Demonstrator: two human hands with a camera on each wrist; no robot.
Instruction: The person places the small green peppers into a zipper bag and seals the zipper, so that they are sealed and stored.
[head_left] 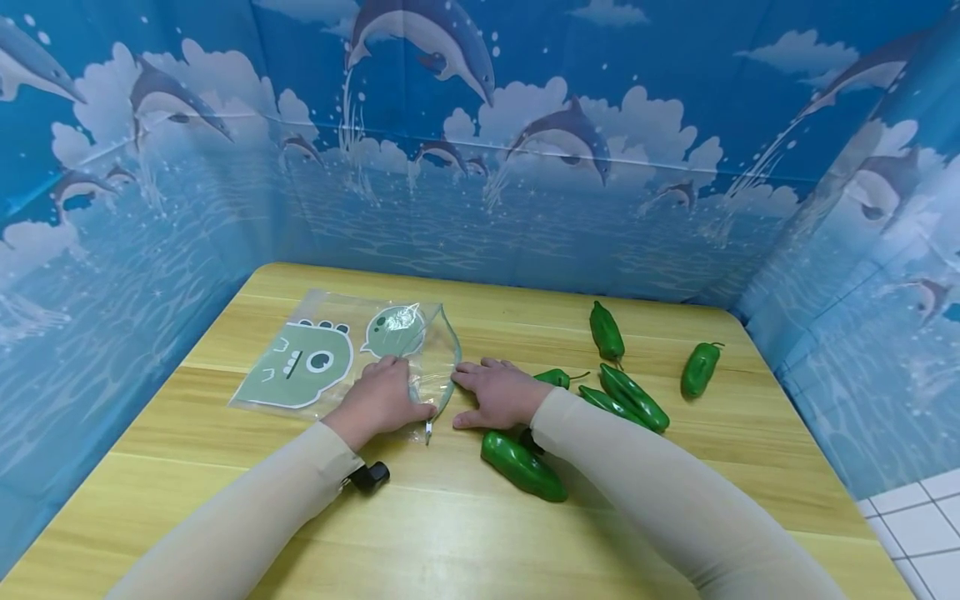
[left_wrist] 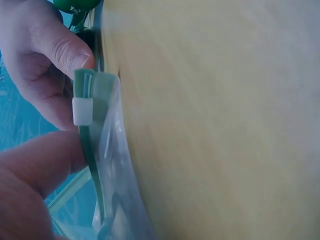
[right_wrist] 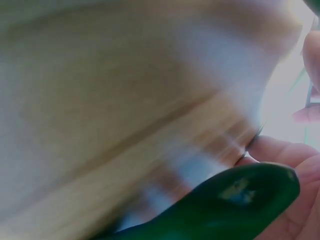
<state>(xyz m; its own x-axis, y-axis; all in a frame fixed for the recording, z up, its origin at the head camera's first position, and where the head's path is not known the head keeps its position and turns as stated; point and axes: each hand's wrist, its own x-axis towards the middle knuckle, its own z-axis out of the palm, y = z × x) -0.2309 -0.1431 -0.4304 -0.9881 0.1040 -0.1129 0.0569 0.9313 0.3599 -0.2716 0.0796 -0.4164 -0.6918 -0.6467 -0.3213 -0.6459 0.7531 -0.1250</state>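
A clear zip bag (head_left: 341, 312) with green cartoon prints lies on the left of the table, its mouth parted toward the right. My left hand (head_left: 382, 396) holds the bag at its mouth. In the left wrist view its thumb (left_wrist: 55, 155) touches the green zip strip (left_wrist: 92, 165), just below the white slider (left_wrist: 83, 111). My right hand (head_left: 498, 393) is at the mouth's right rim with its fingers extended and fingertips at the edge. A green pepper (head_left: 522, 467) lies below the right hand, and another green pepper (head_left: 553, 378) is partly hidden behind it.
To the right lie several more peppers: a green pepper (head_left: 606, 332) toward the back, a long pepper (head_left: 634, 398) in the middle and a lone pepper (head_left: 701, 370) farther right. A dolphin-print curtain (head_left: 480, 217) borders the wooden table (head_left: 420, 533).
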